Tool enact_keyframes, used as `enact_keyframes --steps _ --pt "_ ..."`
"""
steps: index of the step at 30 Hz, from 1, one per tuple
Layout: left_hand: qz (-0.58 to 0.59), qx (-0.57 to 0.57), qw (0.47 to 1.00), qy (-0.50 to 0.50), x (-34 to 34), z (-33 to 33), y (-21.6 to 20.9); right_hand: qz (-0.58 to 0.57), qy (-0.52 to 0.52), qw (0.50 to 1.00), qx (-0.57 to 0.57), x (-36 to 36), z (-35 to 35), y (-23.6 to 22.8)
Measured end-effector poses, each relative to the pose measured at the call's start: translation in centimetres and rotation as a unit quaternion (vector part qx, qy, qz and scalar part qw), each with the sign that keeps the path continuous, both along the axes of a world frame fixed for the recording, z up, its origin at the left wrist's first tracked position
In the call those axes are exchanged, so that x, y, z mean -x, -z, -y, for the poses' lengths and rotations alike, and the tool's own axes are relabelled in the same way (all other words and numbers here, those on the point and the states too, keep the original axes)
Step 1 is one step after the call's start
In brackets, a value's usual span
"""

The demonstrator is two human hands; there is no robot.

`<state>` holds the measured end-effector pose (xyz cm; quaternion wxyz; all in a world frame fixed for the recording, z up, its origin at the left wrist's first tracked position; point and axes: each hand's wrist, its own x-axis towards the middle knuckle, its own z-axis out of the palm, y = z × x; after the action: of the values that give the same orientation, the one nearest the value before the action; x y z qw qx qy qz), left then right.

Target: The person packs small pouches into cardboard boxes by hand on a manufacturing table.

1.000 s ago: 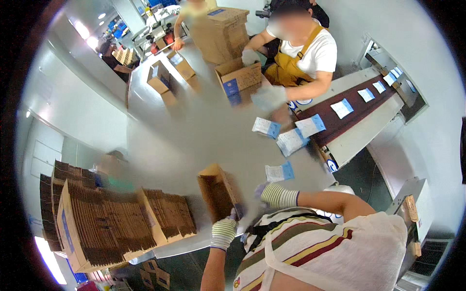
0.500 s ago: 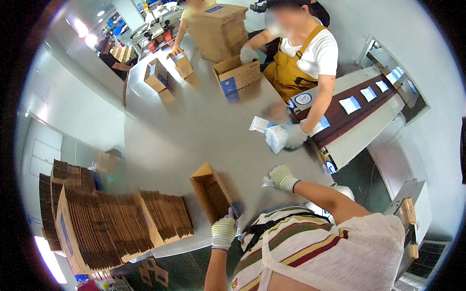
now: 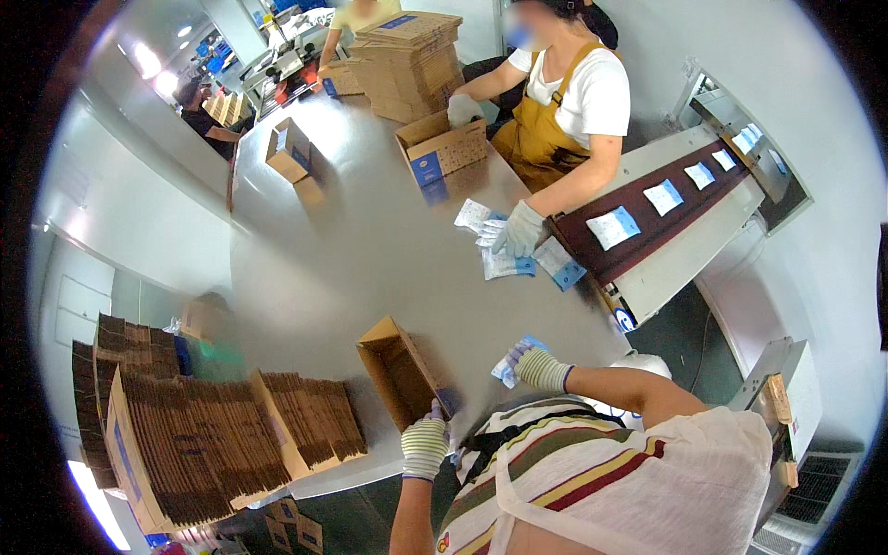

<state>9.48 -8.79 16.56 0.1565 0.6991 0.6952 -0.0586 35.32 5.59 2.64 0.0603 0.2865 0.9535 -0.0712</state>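
An open cardboard box (image 3: 407, 377) stands on the metal table in front of me, slightly to the left, and I see no packets in the part of its inside that shows. My left hand (image 3: 425, 444), in a striped glove, grips the box's near end. To the right of the box, my gloved right hand (image 3: 541, 368) is closed on a small white-and-blue packet (image 3: 505, 372) at the tabletop; the fingers cover part of it. Farther off, a co-worker's gloved hand (image 3: 520, 231) rests over several similar packets (image 3: 507, 266).
A conveyor belt (image 3: 638, 203) carrying packets comes in from the right. Stacks of folded cardboard (image 3: 203, 439) stand at the left. Across the metal table (image 3: 324, 268) are a co-worker's open box (image 3: 449, 148), another box (image 3: 289, 151) and a tall flat-carton pile (image 3: 412, 69).
The packet under my right hand shows more plainly, and that hand has shifted slightly nearer. The co-worker's hand moved left and away with packets. A far person's box slid back. My left hand stays put.
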Motion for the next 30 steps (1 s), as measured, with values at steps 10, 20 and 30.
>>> enact_keyframes --steps 10,20,30 --pt "-0.015 -0.008 1.000 0.009 0.0 -0.2 0.3 0.056 0.022 0.994 0.093 1.4 -1.2 -2.4" --pt "-0.016 0.008 1.000 -0.002 -0.3 -0.5 0.1 -0.049 0.099 0.962 0.249 -0.4 0.4 -6.3" --pt "-0.018 0.017 1.000 0.001 -0.2 -0.5 0.1 0.098 0.109 0.989 -0.011 -5.7 -13.9 -9.1"
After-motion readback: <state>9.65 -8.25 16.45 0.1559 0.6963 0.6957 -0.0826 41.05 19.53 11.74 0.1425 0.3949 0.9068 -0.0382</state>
